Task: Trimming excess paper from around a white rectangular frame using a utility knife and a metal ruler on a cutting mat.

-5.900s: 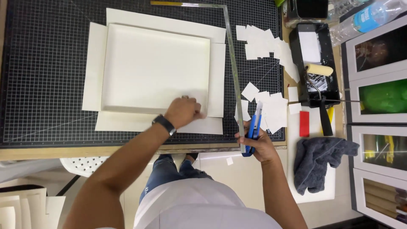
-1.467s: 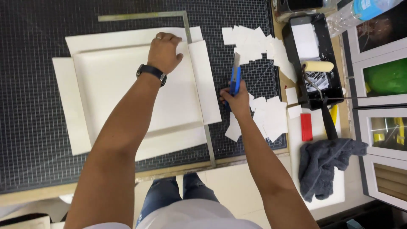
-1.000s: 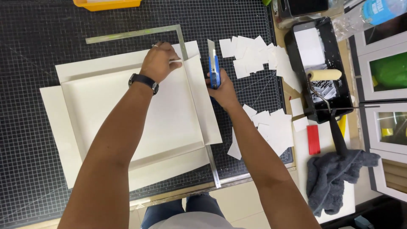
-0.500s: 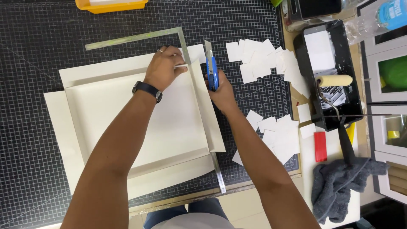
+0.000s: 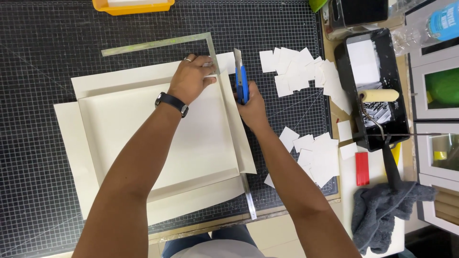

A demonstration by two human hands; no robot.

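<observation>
A cream cardboard sheet [image 5: 143, 143] with a raised board in its middle and four folded flaps lies on the black gridded cutting mat [image 5: 38, 57]. A metal L-square [image 5: 158, 44] runs along its far edge and down its right side. My left hand [image 5: 191, 76], with a black watch on the wrist, presses the square's corner onto the sheet's far right corner. My right hand [image 5: 249, 102] grips a blue utility knife [image 5: 241, 79] just right of the square's long arm, blade pointing away from me.
Several small white paper squares [image 5: 299, 71] lie scattered to the right on the mat. A black paint tray [image 5: 370, 86] with a roller, a red block [image 5: 362, 168] and a grey cloth [image 5: 387, 210] sit at the right. A yellow tray [image 5: 134, 5] is at the far edge.
Both hands have moved from the sheet's near edge to its far right corner. The knife has travelled up along the square's long arm. The view has shifted forward.
</observation>
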